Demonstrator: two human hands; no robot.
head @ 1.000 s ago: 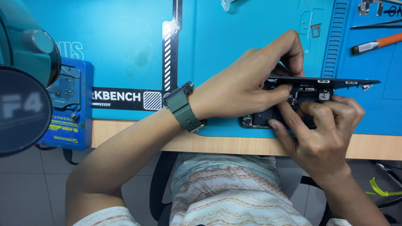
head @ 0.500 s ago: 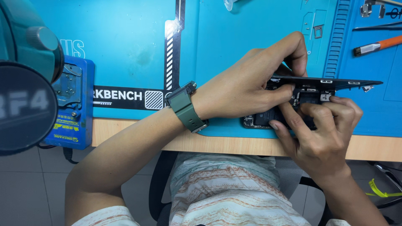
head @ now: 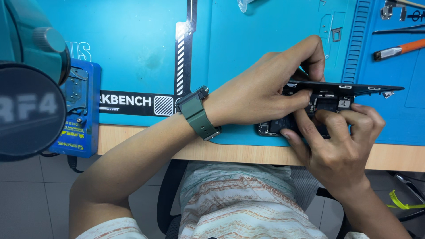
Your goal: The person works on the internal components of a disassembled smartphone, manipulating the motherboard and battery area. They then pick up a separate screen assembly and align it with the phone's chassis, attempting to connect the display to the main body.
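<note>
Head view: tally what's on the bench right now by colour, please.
Blue: 3 (left mat, right mat, small blue device)
Black: 2 (opened phone, lifted screen panel)
Orange: 1 (orange-handled tool)
Green: 1 (wristwatch)
Total: 7

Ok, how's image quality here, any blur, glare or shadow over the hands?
Head view: both hands, left hand and right hand, are sharp and evenly lit over the opened phone; the microscope head at left is close and out of focus; mild sheen on the blue mat.

Blue silicone mat (head: 248,40) covers bench; orange-handled tool (head: 398,48) far right; blue device box (head: 82,110) left edge.
</note>
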